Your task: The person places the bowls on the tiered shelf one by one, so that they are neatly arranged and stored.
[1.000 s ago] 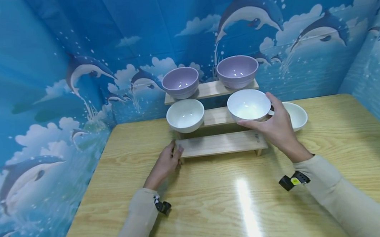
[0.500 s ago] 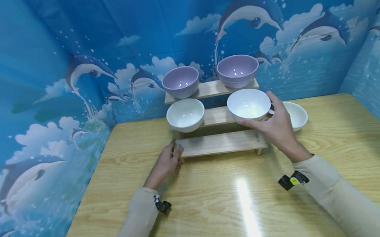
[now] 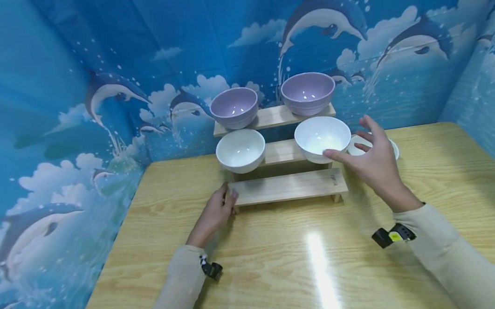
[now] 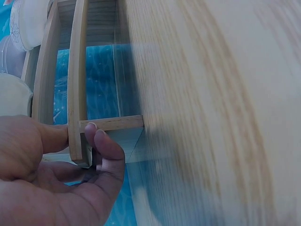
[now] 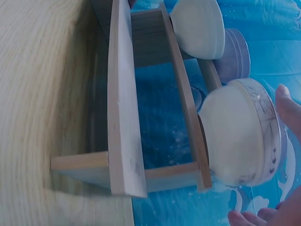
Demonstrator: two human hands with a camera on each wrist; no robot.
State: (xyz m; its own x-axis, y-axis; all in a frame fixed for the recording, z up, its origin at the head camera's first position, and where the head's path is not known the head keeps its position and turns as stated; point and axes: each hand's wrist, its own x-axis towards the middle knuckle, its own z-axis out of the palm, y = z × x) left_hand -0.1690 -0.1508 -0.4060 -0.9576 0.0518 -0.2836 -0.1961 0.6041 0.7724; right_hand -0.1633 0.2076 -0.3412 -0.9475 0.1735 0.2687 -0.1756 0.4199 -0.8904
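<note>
A light wooden three-tier rack (image 3: 289, 187) stands on the table. My left hand (image 3: 213, 214) grips the left end of its lowest tier, with thumb and fingers around the board (image 4: 78, 84) in the left wrist view. On the right of the middle tier sits a white bowl (image 3: 319, 134); the right wrist view shows a patterned band below its rim. My right hand (image 3: 378, 168) is spread beside this bowl, fingers apart from it and thumb close to its near rim. Whether the thumb touches cannot be told. Another white bowl (image 3: 240, 150) occupies the middle tier's left.
Two purple bowls, one left (image 3: 234, 107) and one right (image 3: 308, 93), stand on the top tier. Behind my right hand, a further white bowl (image 3: 353, 147) rests on the table (image 3: 270, 260), partly hidden. A blue dolphin-print cloth (image 3: 183, 46) hangs behind and at the sides.
My right hand has let go of the white bowl and moved right, its fingers spreading. The bowl stays on the middle tier. My left hand keeps its grip on the rack.
</note>
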